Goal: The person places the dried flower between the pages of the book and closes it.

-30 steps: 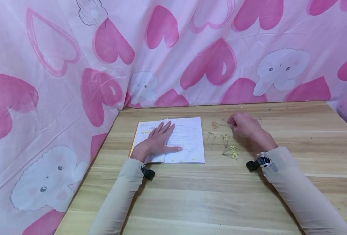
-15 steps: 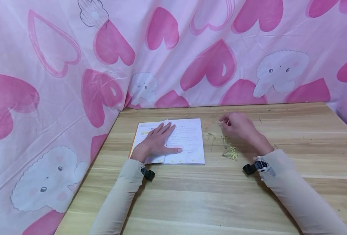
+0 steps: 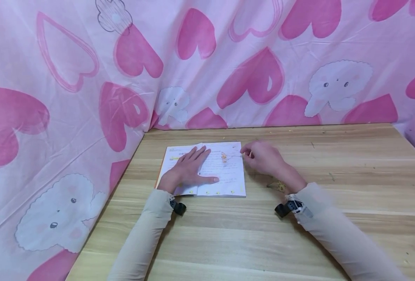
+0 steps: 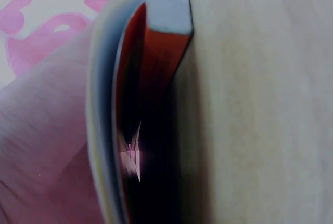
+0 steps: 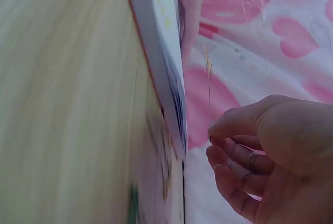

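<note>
An open book (image 3: 226,181) with printed white pages lies on the wooden table. My left hand (image 3: 188,171) rests on it with fingers spread, holding the pages down across the middle. Between thumb and forefinger my right hand (image 3: 263,158) pinches the thin stem of an orange dried flower sprig (image 3: 224,157). The sprig's head is over the right page; in the right wrist view the flower sprig (image 5: 208,68) stands above the book's edge. Yellow flower sprigs (image 3: 280,186) lie right of the book, partly hidden by my right hand and wrist. The left wrist view shows the book's orange cover (image 4: 161,52).
Small plant bits (image 3: 313,145) are scattered on the table (image 3: 228,242) at the right and back. A pink heart-print cloth (image 3: 249,78) hangs along the back and left edges of the table. Each wrist wears a small black camera (image 3: 282,210).
My right hand has moved left from the loose sprigs to the book's right edge, bringing the orange sprig over the page. My left hand has stayed put.
</note>
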`<state>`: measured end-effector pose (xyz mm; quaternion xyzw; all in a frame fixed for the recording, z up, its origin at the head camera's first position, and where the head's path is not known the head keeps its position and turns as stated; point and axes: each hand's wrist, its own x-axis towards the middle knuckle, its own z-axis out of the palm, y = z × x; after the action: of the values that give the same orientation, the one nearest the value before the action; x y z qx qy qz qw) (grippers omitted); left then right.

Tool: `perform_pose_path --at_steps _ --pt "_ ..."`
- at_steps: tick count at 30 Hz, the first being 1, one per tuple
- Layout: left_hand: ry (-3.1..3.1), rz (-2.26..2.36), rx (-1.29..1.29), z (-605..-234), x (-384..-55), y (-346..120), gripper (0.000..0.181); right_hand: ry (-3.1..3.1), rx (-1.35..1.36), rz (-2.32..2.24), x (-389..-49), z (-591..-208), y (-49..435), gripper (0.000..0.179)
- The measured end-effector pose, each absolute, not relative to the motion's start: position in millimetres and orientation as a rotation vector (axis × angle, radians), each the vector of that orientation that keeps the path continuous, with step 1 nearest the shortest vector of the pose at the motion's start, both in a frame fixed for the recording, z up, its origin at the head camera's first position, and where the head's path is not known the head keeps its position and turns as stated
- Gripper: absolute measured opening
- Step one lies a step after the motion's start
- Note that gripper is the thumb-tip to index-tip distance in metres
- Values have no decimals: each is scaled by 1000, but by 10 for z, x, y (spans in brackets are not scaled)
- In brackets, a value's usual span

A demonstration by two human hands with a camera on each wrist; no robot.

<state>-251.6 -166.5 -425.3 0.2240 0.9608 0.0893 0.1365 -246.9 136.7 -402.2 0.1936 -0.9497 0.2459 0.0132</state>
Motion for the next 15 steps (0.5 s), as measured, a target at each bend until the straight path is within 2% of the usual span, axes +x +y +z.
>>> perform_pose_path --at_steps 7,15 --pt "2790 270 648 -4256 -2531 -1670 124 -2998 632 765 -2457 -4001 1015 23" --pt "2788 286 652 -4270 -2542 -1673 123 -3041 632 785 -2502 -4116 842 22"
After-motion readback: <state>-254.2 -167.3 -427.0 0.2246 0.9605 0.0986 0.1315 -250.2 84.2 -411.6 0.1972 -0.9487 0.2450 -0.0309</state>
